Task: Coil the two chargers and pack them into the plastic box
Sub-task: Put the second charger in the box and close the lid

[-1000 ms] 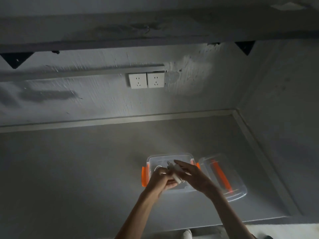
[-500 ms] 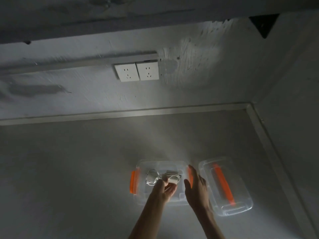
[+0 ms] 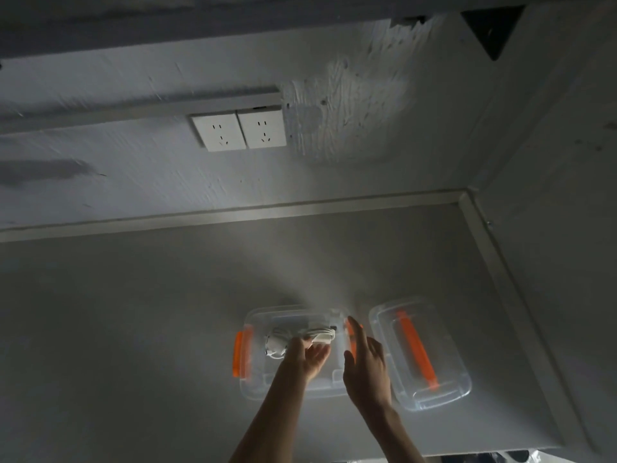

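A clear plastic box with orange side latches stands on the grey table, near the front. My left hand holds a coiled white charger over the inside of the box, cable loops to the left and the plug end pointing right. My right hand hovers over the box's right edge with fingers spread and nothing in it. Whether a second charger lies in the box I cannot tell.
The box's clear lid with an orange handle lies flat just right of the box. Two white wall sockets sit on the back wall. A raised rim runs along the table's back and right sides.
My right hand has let go of the charger and moved off to the right. My left hand has carried the coiled charger down over the box. The camera has tilted.
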Demonstrator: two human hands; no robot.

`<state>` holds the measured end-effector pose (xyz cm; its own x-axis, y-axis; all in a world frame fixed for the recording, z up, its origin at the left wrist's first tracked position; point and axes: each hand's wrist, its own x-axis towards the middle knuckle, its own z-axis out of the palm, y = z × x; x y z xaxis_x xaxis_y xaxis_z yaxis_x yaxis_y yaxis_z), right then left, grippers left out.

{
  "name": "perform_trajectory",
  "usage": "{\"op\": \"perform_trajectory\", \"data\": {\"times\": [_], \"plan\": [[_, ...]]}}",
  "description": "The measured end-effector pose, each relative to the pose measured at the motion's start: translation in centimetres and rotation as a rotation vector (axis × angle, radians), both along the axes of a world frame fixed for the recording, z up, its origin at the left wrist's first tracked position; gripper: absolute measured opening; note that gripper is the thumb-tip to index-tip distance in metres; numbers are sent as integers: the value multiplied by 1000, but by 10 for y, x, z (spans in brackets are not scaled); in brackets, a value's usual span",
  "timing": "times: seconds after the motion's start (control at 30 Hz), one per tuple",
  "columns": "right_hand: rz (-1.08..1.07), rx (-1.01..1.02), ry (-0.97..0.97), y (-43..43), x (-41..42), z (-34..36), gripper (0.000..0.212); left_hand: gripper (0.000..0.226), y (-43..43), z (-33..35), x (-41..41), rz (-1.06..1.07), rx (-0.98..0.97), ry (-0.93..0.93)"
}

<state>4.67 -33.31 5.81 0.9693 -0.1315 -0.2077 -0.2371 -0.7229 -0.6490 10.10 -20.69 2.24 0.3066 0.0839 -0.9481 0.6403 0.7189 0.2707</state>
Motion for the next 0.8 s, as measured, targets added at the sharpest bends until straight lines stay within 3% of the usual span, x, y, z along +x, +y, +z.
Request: {"op": "perform_trajectory", "data": {"times": [0.17, 0.37, 0.43, 0.47, 0.53, 0.57, 0.67, 0.73, 0.8], "plan": [[45, -13, -12, -1, -1, -1, 67, 37, 3, -2, 2, -17, -2, 19], [-20, 63, -110, -5, -9, 2, 48, 18, 8, 23, -8, -148, 18, -35], [-128, 92, -153, -14, -14, 3, 41, 18, 2, 39, -10, -156, 244, -96], [-187, 118, -163, -19, -15, 4, 38, 27, -1, 49, -10, -214, 524, -129], [-374, 173, -183, -33, -25, 6, 31, 43, -15, 71, -12, -430, 1046, -388], [-477, 199, -176, -41, -28, 9, 28, 47, -24, 78, -10, -518, 1157, -557], [-772, 262, -60, -72, -45, 9, 26, 40, -59, 94, 7, -849, 1154, -883], [-932, 349, 14, -96, -58, -3, 30, 35, -92, 98, 24, -1194, 1155, -957], [-1067, 462, 106, -117, -66, -27, 37, 33, -124, 89, 40, -1487, 1146, -913]]}}
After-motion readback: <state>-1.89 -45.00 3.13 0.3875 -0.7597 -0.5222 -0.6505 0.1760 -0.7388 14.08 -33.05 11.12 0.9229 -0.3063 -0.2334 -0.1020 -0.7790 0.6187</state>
